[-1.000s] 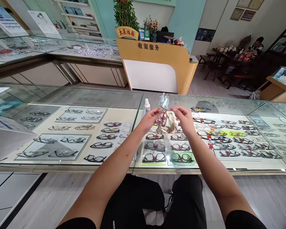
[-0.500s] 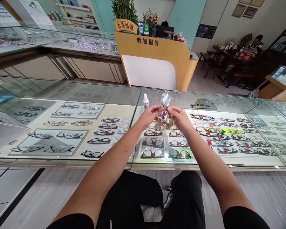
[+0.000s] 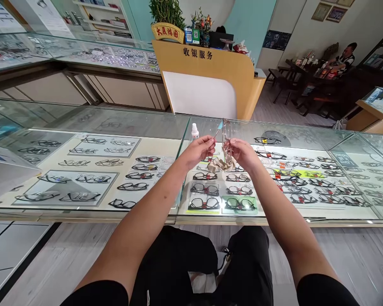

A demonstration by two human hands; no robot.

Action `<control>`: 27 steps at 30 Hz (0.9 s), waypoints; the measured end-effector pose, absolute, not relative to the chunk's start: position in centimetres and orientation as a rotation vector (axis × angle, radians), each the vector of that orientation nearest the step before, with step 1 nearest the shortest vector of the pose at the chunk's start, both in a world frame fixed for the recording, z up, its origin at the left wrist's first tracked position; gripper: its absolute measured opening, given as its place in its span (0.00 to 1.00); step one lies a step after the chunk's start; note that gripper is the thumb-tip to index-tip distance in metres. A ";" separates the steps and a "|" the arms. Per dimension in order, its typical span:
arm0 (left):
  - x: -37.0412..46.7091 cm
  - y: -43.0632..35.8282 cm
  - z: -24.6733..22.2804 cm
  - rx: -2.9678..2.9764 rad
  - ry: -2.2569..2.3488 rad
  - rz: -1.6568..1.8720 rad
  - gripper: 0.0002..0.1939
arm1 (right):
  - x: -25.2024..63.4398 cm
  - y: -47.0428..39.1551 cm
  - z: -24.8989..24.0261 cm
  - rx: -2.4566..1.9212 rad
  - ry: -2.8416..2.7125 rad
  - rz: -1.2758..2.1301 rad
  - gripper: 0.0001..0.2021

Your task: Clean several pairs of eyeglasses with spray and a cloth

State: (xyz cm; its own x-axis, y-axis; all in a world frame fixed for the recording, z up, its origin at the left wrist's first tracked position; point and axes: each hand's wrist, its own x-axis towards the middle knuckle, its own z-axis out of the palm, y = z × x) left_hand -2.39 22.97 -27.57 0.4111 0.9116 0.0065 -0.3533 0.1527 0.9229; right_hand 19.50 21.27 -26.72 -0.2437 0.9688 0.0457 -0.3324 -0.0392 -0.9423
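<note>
Just above the glass counter, my right hand (image 3: 242, 153) pinches a pair of clear, pinkish eyeglasses (image 3: 227, 131), turned almost edge-on. My left hand (image 3: 199, 151) is closed, thumb against fingers, on a thin reddish rod with a light blue end (image 3: 218, 129). Whether that rod is an arm of the glasses or a separate piece, I cannot tell. Below both hands lies a crumpled beige cloth (image 3: 221, 165). Behind my left hand a small white bottle (image 3: 195, 131) stands upright.
The glass display counter (image 3: 178, 222) runs across in front of me, with rows of eyeglasses (image 3: 204, 204) inside. More frames rest on a grey tray (image 3: 67, 189) to the left. Beyond is a wooden cashier desk (image 3: 204, 70). A person (image 3: 343, 59) sits at a far table.
The eyeglasses have turned from lenses showing to nearly edge-on. My left hand has moved away from my right hand and now grips a thin rod. More of the cloth shows.
</note>
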 end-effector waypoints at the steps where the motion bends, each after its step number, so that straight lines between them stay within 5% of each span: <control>1: -2.6 23.1 -27.4 1.002 0.645 1.007 0.21 | 19.8 21.4 -26.6 -0.826 -1.148 1.519 0.20; 15: -4.7 23.8 -26.0 0.723 0.612 1.194 0.12 | 23.4 22.3 -25.7 -0.884 -1.406 1.498 0.17; 27: -3.9 22.6 -26.1 0.677 0.409 1.042 0.31 | 22.9 21.5 -25.1 -0.789 -1.189 1.472 0.22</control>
